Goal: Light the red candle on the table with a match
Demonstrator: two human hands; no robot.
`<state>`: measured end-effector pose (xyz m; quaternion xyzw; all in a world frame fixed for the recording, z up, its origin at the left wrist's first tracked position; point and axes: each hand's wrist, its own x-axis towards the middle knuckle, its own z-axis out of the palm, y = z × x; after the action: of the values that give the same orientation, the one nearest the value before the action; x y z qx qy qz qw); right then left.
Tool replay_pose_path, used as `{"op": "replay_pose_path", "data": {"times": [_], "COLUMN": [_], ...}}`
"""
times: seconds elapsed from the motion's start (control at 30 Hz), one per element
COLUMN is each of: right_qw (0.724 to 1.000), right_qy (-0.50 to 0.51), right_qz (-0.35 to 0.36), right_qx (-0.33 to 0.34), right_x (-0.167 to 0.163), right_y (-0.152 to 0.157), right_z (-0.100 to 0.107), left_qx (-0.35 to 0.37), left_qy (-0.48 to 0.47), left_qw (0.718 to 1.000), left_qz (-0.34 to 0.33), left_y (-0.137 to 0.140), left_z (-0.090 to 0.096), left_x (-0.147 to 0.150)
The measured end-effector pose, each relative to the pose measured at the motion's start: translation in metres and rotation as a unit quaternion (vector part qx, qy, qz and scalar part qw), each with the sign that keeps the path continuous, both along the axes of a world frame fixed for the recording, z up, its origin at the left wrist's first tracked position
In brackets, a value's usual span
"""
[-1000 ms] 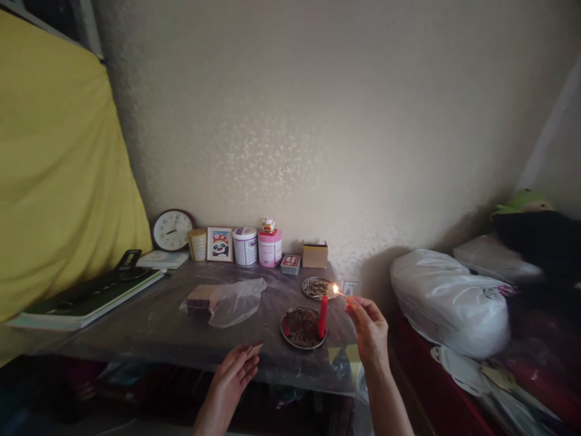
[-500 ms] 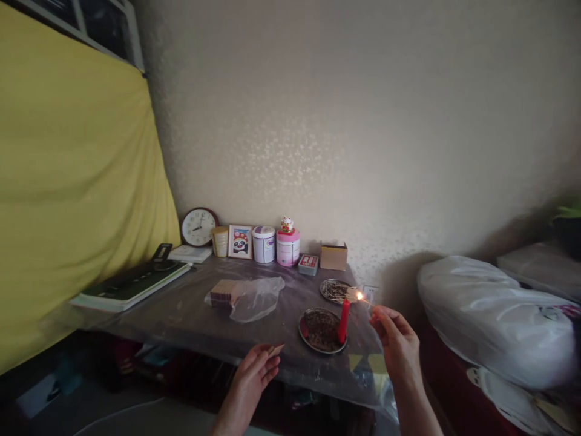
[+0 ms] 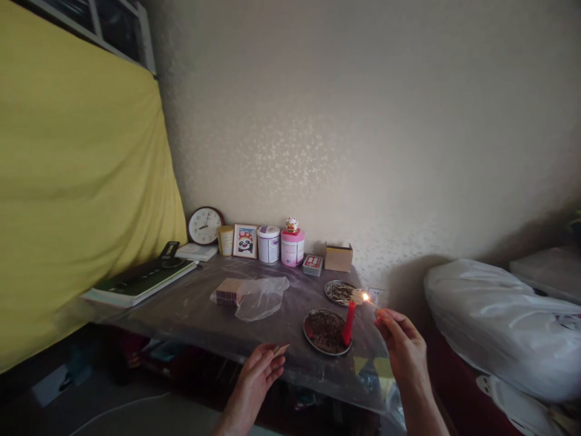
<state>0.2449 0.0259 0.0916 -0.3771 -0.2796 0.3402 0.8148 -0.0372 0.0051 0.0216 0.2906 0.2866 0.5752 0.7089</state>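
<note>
Between the fingertips of my right hand (image 3: 402,339) is a burning match (image 3: 370,302), its flame at the upper left end. The flame glows just right of and above the top of a red candle (image 3: 349,324), apart from it. That candle stands, leaning slightly, at the right side of a round metal plate (image 3: 313,345) with dark residue on it. My left hand (image 3: 256,372), at the table's front edge, pinches a small matchbox (image 3: 281,350) of which only a corner shows. Behind the candle, a second round plate (image 3: 327,295) bears several thin matchsticks.
A plastic bag (image 3: 261,300) lies by a stack of small boxes (image 3: 228,292). Along the wall stand a clock (image 3: 206,226), a picture frame (image 3: 245,241), tins (image 3: 269,244) and a cardboard box (image 3: 338,257). A large white bag (image 3: 494,327) bulges at the right.
The view has shifted slightly, so everything sits a little further right. The match still burns in my right hand, and both hands keep their holds.
</note>
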Motion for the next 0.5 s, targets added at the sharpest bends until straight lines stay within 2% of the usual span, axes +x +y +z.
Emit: {"op": "replay_pose_path", "data": {"times": [0.23,0.5], "right_qw": [0.999,0.991], "right_qy": [-0.030,-0.124], "right_qz": [-0.003,-0.029], "right_qx": [-0.013,-0.041], "right_x": [0.0016,0.0049], "right_y": [0.0001,-0.0042], "right_z": [-0.0001,-0.0019], "left_qx": [-0.005,-0.004], "left_qy": [-0.002,0.005], "left_qw": [1.000,1.000], "left_qz": [0.006,0.002], "left_y": [0.0028,0.0020], "left_z": [-0.0035,-0.0043], "left_x": [0.0000,-0.0009]}}
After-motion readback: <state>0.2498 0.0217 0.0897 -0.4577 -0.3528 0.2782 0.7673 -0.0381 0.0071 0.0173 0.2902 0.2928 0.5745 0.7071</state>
